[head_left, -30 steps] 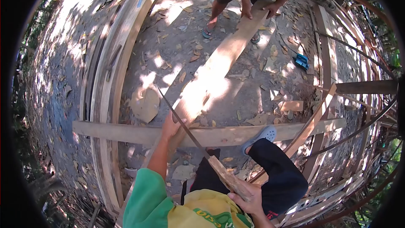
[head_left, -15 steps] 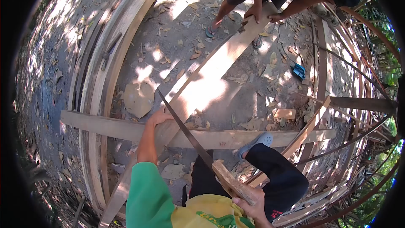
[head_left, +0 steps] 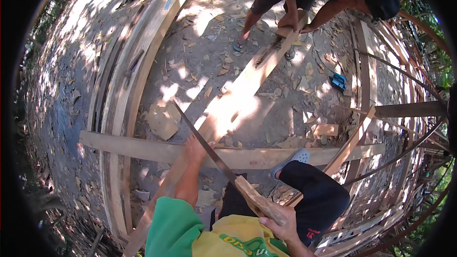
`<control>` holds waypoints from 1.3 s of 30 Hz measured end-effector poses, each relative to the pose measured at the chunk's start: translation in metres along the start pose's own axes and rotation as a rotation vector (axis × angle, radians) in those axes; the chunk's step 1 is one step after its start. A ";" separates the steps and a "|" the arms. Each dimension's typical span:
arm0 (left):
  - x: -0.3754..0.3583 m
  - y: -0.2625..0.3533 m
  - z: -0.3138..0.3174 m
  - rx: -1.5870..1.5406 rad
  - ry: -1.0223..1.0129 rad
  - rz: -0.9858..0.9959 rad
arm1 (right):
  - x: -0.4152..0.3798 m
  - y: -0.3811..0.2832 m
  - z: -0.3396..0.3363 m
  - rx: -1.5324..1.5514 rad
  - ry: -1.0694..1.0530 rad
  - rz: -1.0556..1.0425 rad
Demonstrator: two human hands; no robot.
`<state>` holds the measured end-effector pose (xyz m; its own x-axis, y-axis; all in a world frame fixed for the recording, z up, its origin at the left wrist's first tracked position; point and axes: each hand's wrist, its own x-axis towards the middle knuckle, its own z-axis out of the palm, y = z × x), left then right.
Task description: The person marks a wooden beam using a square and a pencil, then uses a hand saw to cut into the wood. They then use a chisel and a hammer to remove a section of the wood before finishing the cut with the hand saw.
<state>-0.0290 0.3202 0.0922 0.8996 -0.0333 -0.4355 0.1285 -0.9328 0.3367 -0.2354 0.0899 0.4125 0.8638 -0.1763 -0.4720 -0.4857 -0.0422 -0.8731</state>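
My right hand (head_left: 281,226) is wrapped round the wooden handle of a handsaw (head_left: 207,146), whose blade points up and to the left. My left hand (head_left: 194,149) rests on the long wooden board (head_left: 247,82), near where it crosses a horizontal beam (head_left: 252,158). The saw blade passes just beside that hand; whether it touches the board is not clear. At the board's far end, a co-worker's hands (head_left: 289,20) hold it. A rough, dark hollow shows in the board near that end.
Long timbers (head_left: 143,62) lie at the left, with a hammer-like tool (head_left: 133,66) on them. A blue tool (head_left: 338,81) lies on the ground at the right, near more timbers (head_left: 366,71). A slanted plank (head_left: 350,145) stands near my knee.
The board has been turned about its length, so a narrower face with a hollow now shows. My left hand has shifted onto it. The co-worker leans further in. The saw remains in my right hand.
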 end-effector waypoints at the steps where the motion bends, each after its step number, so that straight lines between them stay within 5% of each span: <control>1: -0.003 0.000 0.005 0.012 0.004 -0.006 | 0.000 0.003 -0.002 0.001 -0.001 0.011; 10: -0.030 0.011 0.100 0.300 0.442 -0.047 | 0.001 0.010 -0.011 0.045 0.043 0.012; 16: -0.024 0.006 0.097 0.267 0.424 -0.027 | -0.006 0.028 -0.023 0.044 0.066 0.024; 25: -0.050 -0.015 0.060 0.033 0.212 0.124 | 0.002 0.032 -0.025 0.024 0.062 -0.060; 35: -0.128 -0.074 0.019 0.390 -0.389 0.020 | 0.046 0.051 -0.035 -0.286 -0.089 -0.264; 39: -0.107 -0.141 0.062 0.543 -0.385 0.246 | 0.043 0.049 -0.028 -0.374 -0.127 -0.378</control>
<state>-0.1692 0.4326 0.0393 0.6516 -0.2966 -0.6982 -0.3759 -0.9257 0.0424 -0.2258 0.0524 0.3534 0.9855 0.0381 -0.1652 -0.1330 -0.4308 -0.8926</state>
